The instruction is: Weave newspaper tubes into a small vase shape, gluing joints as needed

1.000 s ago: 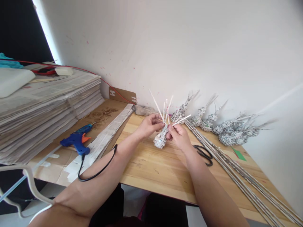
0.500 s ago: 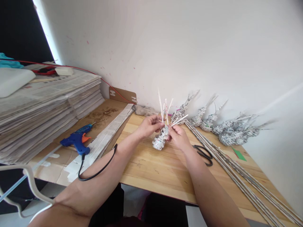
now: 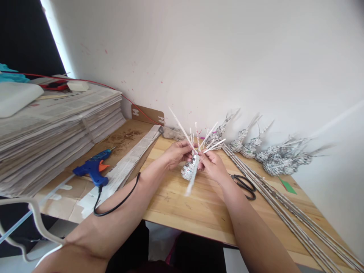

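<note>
A small woven newspaper figure [image 3: 187, 171], rounded at its base, is held just above the wooden table between my hands. Rolled paper strips fan out from its top, and one blurred paper strip [image 3: 192, 178] hangs down its front. My left hand [image 3: 179, 153] is closed around the upper left of the figure, thumb and fingers pinching near the base of the strips. On the other side, my right hand [image 3: 211, 162] pinches the right side of the top, where strips come out. The fingertips partly hide the figure's neck.
Black-handled scissors [image 3: 245, 185] lie right of my right hand, near long rolled paper sticks [image 3: 273, 201]. Several woven paper figures [image 3: 250, 147] line the wall. At left are a blue glue gun [image 3: 92, 167], flat newspaper strips [image 3: 127, 163] and a newspaper stack [image 3: 62, 140].
One paper strip now hangs down over the figure's front. The upright strips have spread wider, one leaning far left. Both hands stay close to the same place.
</note>
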A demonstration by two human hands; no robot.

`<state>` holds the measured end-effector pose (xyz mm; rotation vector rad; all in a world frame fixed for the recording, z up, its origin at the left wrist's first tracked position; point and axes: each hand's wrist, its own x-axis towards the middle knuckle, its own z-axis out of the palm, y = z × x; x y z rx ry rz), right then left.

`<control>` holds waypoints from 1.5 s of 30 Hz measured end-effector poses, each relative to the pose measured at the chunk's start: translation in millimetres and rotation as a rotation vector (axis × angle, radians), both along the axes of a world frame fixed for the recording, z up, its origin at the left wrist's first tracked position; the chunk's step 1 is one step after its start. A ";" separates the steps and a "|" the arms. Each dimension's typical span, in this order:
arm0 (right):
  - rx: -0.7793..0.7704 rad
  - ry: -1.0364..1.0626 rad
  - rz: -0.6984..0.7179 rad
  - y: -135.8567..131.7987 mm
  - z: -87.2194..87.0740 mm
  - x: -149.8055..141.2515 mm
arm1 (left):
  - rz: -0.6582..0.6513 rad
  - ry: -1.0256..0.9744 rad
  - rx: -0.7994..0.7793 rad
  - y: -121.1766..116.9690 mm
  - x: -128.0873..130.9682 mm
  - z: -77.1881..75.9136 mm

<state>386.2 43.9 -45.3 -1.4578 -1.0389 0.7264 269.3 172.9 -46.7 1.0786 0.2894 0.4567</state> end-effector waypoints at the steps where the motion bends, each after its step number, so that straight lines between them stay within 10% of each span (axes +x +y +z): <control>1: -0.005 0.002 0.000 0.2 -0.9 0.7 | 0.021 -0.010 0.048 0.0 0.2 0.3; 12: -0.023 -0.111 0.002 -1.8 -3.5 5.2 | 0.092 -0.074 0.454 -1.6 -0.2 2.2; 23: -0.019 -0.200 -0.058 -6.1 -1.3 -1.2 | 0.229 -0.088 0.323 -3.1 9.0 -6.8; 36: 0.056 -0.191 -0.114 -3.8 0.2 -4.9 | 0.054 0.039 -0.057 -4.4 0.6 5.8; 45: 0.042 -0.150 -0.116 -2.2 -0.3 -7.5 | 0.102 0.047 0.025 -6.0 2.0 5.2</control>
